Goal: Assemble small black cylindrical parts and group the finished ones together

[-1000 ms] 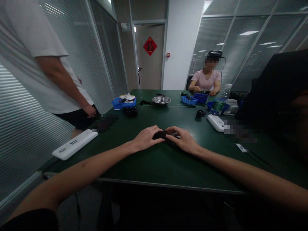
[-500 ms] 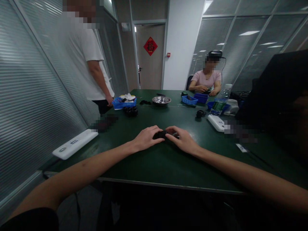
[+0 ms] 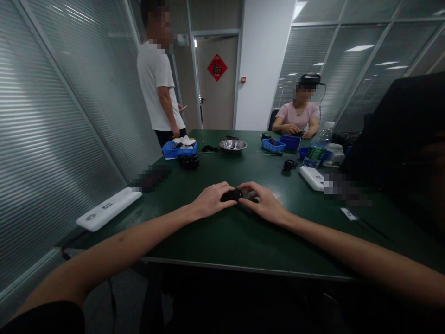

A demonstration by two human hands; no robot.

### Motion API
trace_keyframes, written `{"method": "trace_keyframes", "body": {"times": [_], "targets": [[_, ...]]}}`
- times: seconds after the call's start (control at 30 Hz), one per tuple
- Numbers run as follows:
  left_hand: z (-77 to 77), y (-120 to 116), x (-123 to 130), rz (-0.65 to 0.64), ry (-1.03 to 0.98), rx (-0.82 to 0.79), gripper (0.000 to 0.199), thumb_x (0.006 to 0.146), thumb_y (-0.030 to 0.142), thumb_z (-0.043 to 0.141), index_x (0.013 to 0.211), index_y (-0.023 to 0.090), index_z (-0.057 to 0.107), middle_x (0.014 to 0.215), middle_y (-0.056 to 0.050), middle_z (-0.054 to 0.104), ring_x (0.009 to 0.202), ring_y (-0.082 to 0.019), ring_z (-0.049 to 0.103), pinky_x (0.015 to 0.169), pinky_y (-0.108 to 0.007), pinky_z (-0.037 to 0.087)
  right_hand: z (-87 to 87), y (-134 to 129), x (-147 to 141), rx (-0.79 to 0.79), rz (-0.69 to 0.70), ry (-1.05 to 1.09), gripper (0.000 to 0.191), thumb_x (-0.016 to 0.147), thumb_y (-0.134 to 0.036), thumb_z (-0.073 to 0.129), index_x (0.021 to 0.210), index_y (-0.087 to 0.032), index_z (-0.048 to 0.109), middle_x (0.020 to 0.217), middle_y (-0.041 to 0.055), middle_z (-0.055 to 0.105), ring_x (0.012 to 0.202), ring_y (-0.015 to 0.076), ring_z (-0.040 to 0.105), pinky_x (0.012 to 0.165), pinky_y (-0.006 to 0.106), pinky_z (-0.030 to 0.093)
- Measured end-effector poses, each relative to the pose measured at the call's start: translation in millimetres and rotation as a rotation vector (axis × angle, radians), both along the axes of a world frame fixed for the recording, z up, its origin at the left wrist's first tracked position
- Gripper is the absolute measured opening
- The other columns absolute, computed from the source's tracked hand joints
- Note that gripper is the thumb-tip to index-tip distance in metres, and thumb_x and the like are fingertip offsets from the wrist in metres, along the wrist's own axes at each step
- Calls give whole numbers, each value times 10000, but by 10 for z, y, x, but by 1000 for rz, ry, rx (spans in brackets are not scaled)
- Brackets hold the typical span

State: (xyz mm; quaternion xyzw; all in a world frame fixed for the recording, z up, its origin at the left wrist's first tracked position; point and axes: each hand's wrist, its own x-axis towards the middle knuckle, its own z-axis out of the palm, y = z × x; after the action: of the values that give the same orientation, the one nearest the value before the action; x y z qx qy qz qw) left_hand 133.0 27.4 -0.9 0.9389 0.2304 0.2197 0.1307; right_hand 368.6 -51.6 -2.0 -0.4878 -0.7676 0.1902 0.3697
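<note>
A small, dark, rounded black part [image 3: 237, 195] is held just above or on the green table, between my two hands. My left hand [image 3: 212, 200] is closed around its left side, with thumb and fingers wrapped on it. From the right, my right hand [image 3: 263, 202] curves thumb and index fingertips against the part's other end. The palm side of each hand and much of the part are hidden, so its exact kind does not show. Another dark bit [image 3: 256, 200] peeks out below my right fingers.
Farther back stand a metal bowl [image 3: 233, 147], a blue tray [image 3: 180, 150] of parts, black pieces [image 3: 189, 161] and a water bottle [image 3: 317, 147]. White power banks [image 3: 108, 208] lie at the sides. One person [image 3: 158, 86] stands left; another [image 3: 298, 116] sits across the table.
My right fingertips have shifted slightly and spread a little, showing more of the black part. The left hand stays put. The standing person has moved away toward the door.
</note>
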Motion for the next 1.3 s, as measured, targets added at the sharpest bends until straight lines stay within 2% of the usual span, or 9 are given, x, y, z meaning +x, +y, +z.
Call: {"method": "trace_keyframes", "body": {"times": [0.1,0.2,0.33,0.5,0.7,0.83,1.03,1.2,1.3], "targets": [[18,-13,4,0,7,4,404,979,482,633,1281,213,628,1163,-71,632,1002,-226,636,836,-340,529,30,-7,-28,-10,-16,-5,293,979,-365,630,1232,-219,644,1141,78,710,1002,224,682,862,393,577],[22,-16,8,-2,5,5,408,971,480,645,1278,211,628,1166,-69,633,1013,-228,636,855,-345,530,35,1,-29,-18,-5,-24,247,977,-347,630,1182,-212,658,1081,68,718,946,215,684,846,393,578],[17,-10,5,1,4,3,397,971,461,650,1285,218,626,1164,-68,635,1013,-226,640,854,-344,530,-17,27,8,10,10,-4,302,925,-306,686,1214,-228,647,1122,66,697,905,207,684,803,389,597],[29,-19,1,2,7,2,376,975,445,646,1269,211,633,1157,-65,636,1002,-223,641,841,-341,532,-64,46,23,29,50,63,327,910,-311,701,1226,-245,648,1195,69,677,1015,225,680,873,403,602],[33,-31,3,3,9,5,409,978,491,624,1281,216,631,1173,-65,636,1016,-229,640,843,-344,536,-1,18,-15,-27,-14,26,270,1006,-401,585,1195,-225,663,1129,66,727,1013,222,691,900,409,570],[41,-38,3,-1,7,-2,415,975,494,628,1288,221,628,1182,-65,635,1030,-232,639,853,-347,535,6,23,-7,-41,17,47,248,979,-357,628,1184,-224,669,1095,53,733,972,209,696,879,389,571],[60,-47,2,1,8,-12,391,975,453,643,1282,212,631,1170,-68,636,1006,-227,638,841,-345,534,-34,39,22,13,54,65,289,925,-307,679,1206,-241,667,1191,66,691,1016,221,680,873,400,585],[44,-34,10,5,8,-1,389,973,456,645,1283,221,630,1173,-66,634,1016,-227,641,850,-346,535,-24,33,1,13,13,48,328,945,-378,665,1242,-240,646,1200,78,702,1056,235,681,891,411,583],[34,-28,9,5,9,15,407,973,483,637,1281,217,631,1164,-69,635,1017,-229,639,848,-347,537,-14,39,-11,-15,-24,2,297,993,-421,597,1216,-234,659,1124,73,738,1009,229,700,898,414,571]]}}
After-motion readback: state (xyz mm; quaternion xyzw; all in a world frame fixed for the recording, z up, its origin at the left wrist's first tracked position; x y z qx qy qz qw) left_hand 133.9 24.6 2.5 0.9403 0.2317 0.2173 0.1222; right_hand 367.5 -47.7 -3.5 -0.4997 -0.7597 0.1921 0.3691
